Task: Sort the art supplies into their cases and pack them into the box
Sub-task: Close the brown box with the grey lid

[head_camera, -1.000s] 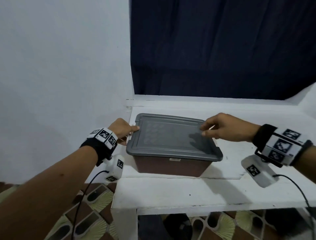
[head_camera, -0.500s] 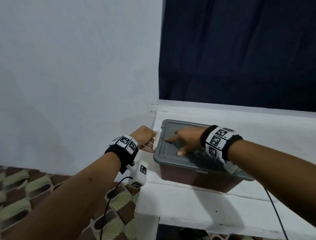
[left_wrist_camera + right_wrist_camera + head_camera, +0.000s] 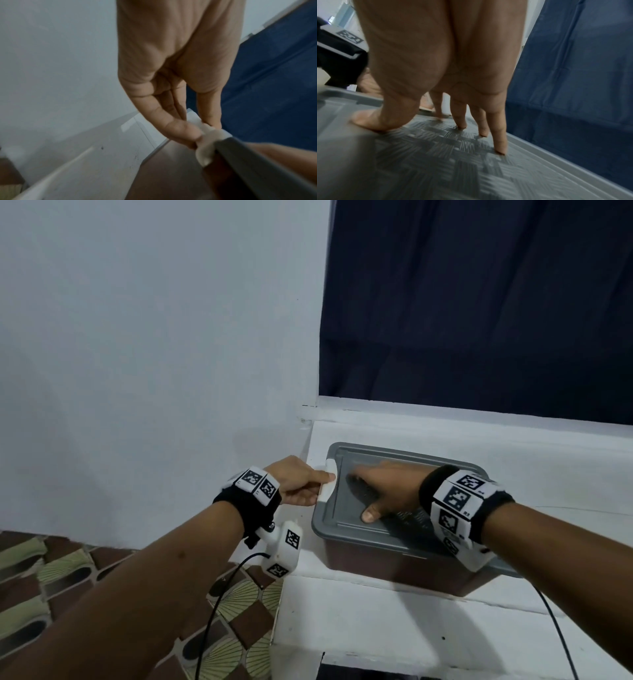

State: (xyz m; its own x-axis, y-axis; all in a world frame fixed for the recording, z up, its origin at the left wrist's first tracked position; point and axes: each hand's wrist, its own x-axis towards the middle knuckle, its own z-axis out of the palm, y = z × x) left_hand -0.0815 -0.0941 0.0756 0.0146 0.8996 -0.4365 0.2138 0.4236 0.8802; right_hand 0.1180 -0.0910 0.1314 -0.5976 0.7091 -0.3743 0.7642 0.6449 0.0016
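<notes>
A brown box (image 3: 394, 563) with a grey lid (image 3: 404, 460) on it stands on a white table (image 3: 376, 628). My left hand (image 3: 320, 486) pinches the white latch (image 3: 328, 479) at the lid's left end. In the left wrist view the thumb and fingers of that left hand (image 3: 202, 129) hold the latch (image 3: 207, 146) against the lid's rim (image 3: 257, 162). My right hand (image 3: 376, 494) lies across the left part of the lid. In the right wrist view that right hand (image 3: 447, 121) presses the ribbed lid (image 3: 436, 162) with straight, spread fingers. The box's contents are hidden.
A pale wall (image 3: 154, 354) rises just left of the table. A dark blue curtain (image 3: 479, 302) hangs behind it. Patterned floor (image 3: 51, 577) lies below the table's left edge. Cables (image 3: 212, 611) hang from both wrist cameras.
My right hand has moved from the lid's right end to its left part and now presses flat. My left hand has stayed at the latch, which now sits on the lid's rim.
</notes>
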